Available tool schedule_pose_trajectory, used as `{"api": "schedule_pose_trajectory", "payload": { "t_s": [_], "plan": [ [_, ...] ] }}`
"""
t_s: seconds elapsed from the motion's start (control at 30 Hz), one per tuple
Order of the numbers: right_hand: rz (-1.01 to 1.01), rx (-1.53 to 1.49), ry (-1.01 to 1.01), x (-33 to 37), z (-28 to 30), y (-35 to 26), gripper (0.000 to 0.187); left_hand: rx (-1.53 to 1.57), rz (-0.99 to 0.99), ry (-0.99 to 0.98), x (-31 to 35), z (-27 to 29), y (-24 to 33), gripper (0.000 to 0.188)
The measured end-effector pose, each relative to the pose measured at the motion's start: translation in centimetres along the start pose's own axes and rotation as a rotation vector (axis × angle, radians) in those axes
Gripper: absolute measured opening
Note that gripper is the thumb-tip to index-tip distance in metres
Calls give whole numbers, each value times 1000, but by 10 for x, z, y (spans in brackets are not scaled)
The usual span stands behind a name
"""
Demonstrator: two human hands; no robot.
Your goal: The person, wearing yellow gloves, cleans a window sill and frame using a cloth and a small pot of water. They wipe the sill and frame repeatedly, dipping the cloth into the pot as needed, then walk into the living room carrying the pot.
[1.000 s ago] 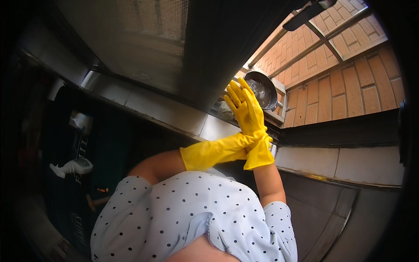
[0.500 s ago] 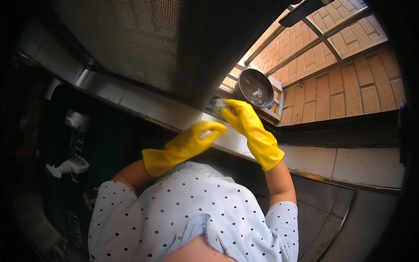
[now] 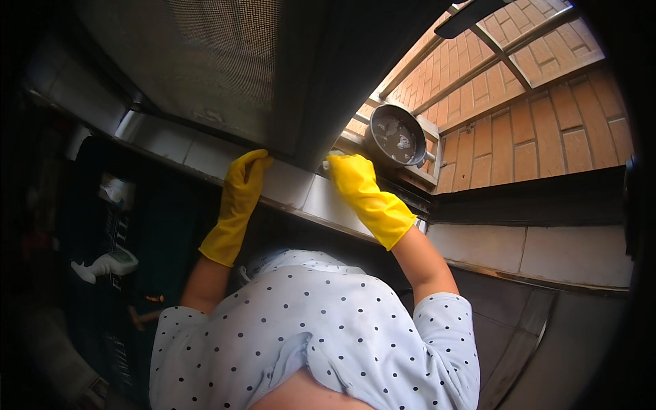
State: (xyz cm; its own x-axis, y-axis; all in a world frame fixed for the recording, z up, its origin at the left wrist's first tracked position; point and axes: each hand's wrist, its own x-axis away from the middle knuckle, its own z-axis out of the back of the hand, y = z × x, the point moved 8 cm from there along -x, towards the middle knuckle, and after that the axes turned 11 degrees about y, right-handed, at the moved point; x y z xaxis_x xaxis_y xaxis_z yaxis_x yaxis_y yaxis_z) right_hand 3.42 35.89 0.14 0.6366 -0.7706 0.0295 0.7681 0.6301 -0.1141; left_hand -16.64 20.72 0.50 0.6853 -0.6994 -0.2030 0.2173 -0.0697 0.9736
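Observation:
Both of my hands wear yellow rubber gloves. My right hand [image 3: 354, 179] is closed on a crumpled pale cloth [image 3: 333, 156], pressed at the near edge of the dark window frame [image 3: 320, 133]. Only a bit of the cloth shows past the fingers. My left hand [image 3: 242, 188] rests at the white tiled sill [image 3: 279, 183], its fingers stretched out and bent to the right against the lower edge of the mesh window panel [image 3: 225, 82]. I see nothing in it. Just beyond my right hand a round dark pan [image 3: 396, 137] holds water with some foam.
Metal window bars [image 3: 502, 58] stand behind the pan, with an orange brick wall [image 3: 533, 137] beyond. On the left a white-and-grey spray head [image 3: 109, 265] shows against a dark green surface with pale lettering. The tiled ledge [image 3: 478, 247] continues right.
My left hand has moved away from the right one, left and up to the window panel's lower edge. My right hand has shifted slightly left with the cloth, toward the frame.

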Motion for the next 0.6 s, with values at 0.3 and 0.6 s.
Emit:
{"api": "schedule_pose_trajectory", "payload": {
  "t_s": [0.3, 0.6],
  "plan": [
    [-288, 198, 180, 96, 10, 117, 18, -307, -364, 12, 9, -4, 9, 23],
    [-33, -193, 337, 19, -3, -16, 25, -332, -408, 34, 9, -12, 6, 27]
  ]
}}
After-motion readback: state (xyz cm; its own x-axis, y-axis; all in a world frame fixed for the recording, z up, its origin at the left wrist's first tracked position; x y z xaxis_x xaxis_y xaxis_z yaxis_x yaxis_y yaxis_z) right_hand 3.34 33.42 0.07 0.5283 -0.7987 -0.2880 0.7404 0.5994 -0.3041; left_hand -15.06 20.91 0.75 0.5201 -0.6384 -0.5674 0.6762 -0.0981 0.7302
